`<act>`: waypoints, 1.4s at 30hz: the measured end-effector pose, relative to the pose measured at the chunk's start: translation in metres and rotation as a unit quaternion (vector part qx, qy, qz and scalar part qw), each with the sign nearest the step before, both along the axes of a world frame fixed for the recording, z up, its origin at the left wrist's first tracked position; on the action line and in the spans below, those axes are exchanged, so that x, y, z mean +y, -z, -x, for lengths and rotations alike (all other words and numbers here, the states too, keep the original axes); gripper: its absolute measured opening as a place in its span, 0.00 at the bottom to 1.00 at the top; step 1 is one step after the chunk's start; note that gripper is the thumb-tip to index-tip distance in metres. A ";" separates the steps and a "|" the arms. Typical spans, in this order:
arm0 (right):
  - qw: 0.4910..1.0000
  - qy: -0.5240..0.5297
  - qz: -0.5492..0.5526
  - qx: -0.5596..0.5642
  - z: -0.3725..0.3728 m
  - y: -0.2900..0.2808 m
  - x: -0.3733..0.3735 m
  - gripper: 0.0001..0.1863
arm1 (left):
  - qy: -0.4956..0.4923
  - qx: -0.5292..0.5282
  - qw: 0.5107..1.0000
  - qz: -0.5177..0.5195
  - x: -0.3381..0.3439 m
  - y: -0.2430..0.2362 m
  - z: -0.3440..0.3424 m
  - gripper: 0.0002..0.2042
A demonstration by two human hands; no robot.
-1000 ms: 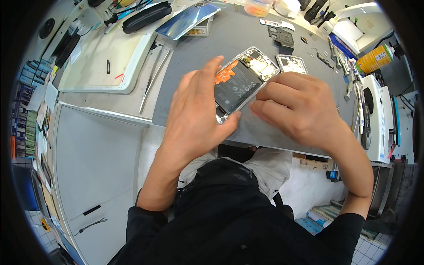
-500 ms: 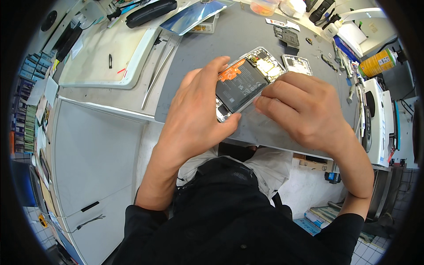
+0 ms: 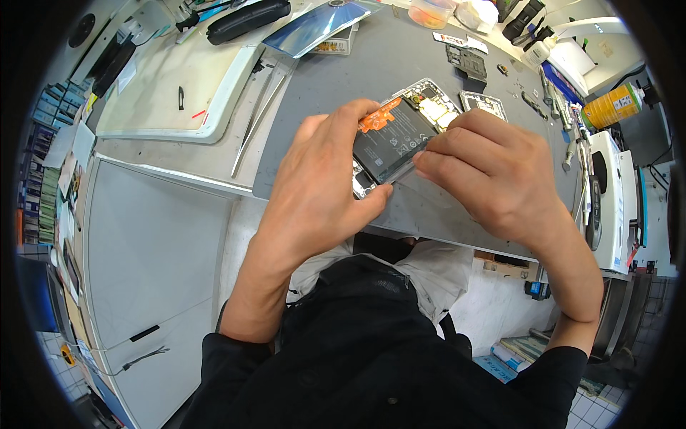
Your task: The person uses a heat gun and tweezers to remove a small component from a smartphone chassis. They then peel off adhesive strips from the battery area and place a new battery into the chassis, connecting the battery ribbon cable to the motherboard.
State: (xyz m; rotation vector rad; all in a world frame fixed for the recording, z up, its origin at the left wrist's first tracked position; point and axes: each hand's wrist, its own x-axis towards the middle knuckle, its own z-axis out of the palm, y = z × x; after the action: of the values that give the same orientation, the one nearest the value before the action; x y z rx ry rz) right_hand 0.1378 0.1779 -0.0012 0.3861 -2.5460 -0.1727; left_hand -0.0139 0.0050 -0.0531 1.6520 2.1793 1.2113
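An opened smartphone (image 3: 429, 107) is tilted over the grey mat, its insides facing up. Inside lies a black battery (image 3: 391, 143) with an orange pull tab (image 3: 379, 117) near its upper left corner. My left hand (image 3: 311, 179) is wrapped round the phone's left side, fingers on the far edge and thumb at the near corner. At the phone's right edge, my right hand (image 3: 493, 161) is closed in a pinch, its fingertips touching or just above the battery's right side. Whatever sits between those fingertips is hidden.
Beyond my right hand lie a phone frame part (image 3: 484, 105) and a dark bracket piece (image 3: 466, 63). Tools (image 3: 564, 107) and a yellow spray can (image 3: 612, 102) line the right side. Tweezers (image 3: 261, 118) and a pale tray (image 3: 171, 93) are at left.
The right hand has shifted slightly up along the battery's right side, still pinched. The left hand keeps its hold on the phone. The whole view has moved a little.
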 end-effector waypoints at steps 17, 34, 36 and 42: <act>0.996 0.037 0.084 0.002 -0.009 0.012 0.000 0.09 | -0.005 0.008 1.000 0.003 0.000 0.001 0.000 0.38; 0.999 -0.023 -0.026 -0.012 -0.029 0.016 0.002 0.15 | -0.012 0.069 0.997 -0.045 0.004 0.007 -0.005 0.34; 0.999 -0.017 -0.037 -0.015 -0.034 0.020 0.000 0.16 | -0.013 0.070 0.997 -0.031 0.003 0.004 -0.004 0.35; 0.997 0.025 -0.020 -0.063 -0.044 0.030 -0.010 0.20 | -0.009 0.113 0.994 0.007 0.002 -0.005 -0.007 0.38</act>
State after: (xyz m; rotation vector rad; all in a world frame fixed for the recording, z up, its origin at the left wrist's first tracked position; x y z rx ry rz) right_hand 0.1815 0.1678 -0.0310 0.3586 -2.6817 -0.2249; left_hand -0.0073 0.0074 -0.0481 1.8494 2.3287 1.0556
